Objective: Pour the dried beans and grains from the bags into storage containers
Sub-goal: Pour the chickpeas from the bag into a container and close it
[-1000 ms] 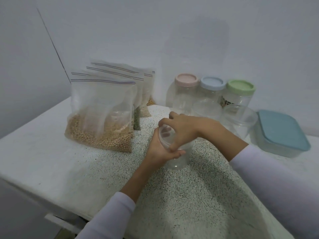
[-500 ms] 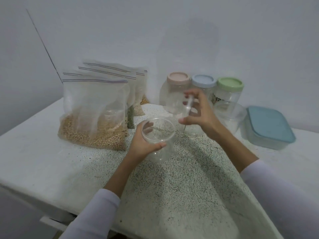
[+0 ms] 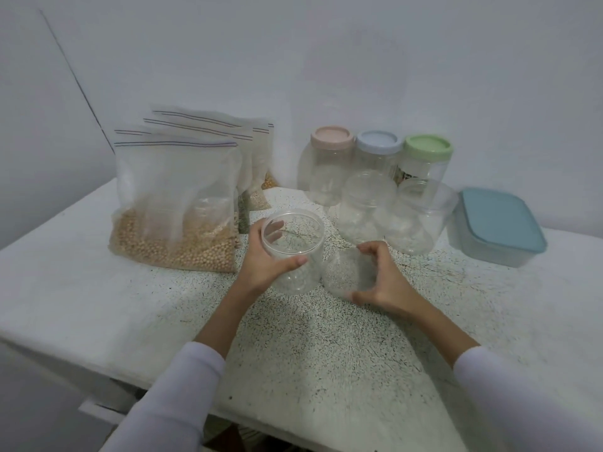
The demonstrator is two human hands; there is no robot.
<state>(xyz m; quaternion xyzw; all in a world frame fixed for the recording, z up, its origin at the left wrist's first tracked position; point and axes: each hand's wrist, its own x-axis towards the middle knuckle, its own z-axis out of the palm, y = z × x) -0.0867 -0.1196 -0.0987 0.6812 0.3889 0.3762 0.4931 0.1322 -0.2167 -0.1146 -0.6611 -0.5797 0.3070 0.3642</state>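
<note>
1. Jar (image 3: 293,256), clear plastic and open at the top, is wrapped by the left hand (image 3: 266,262): fingers behind it (seen through the wall), thumb across the front. Nothing is seen inside it. Whether its base is resting on the bench (image 3: 81,288) can't quite be made out.
2. Clear lid (image 3: 347,272) is pinched by the right hand (image 3: 380,282), thumb at the near edge and fingertips curled over the far edge. It's held low, just beside the jar; touching the bench or not can't be told, it's a bit blurred.
3. Just left of the left hand, a zip bag of beans (image 3: 176,216) is stood upright, the tan round beans settled in the bottom third, zip strip closed along the top.
4. Behind that bag, more zip bags (image 3: 248,164) are lined up toward the wall; yellowish and greenish contents are only glimpsed at their bottoms.
5. Past the right hand, two more clear jars (image 3: 365,207) are stood side by side, apparently capped with clear lids.
6. Further back against the wall, three tall jars are lined up: pink lid (image 3: 332,137), blue lid (image 3: 378,141), green lid (image 3: 428,146).
7. Well off to the right of the right hand, a flat container with a blue lid (image 3: 502,223) is sat on the bench.
8. White sleeves (image 3: 182,396) are worn on both arms.
</note>
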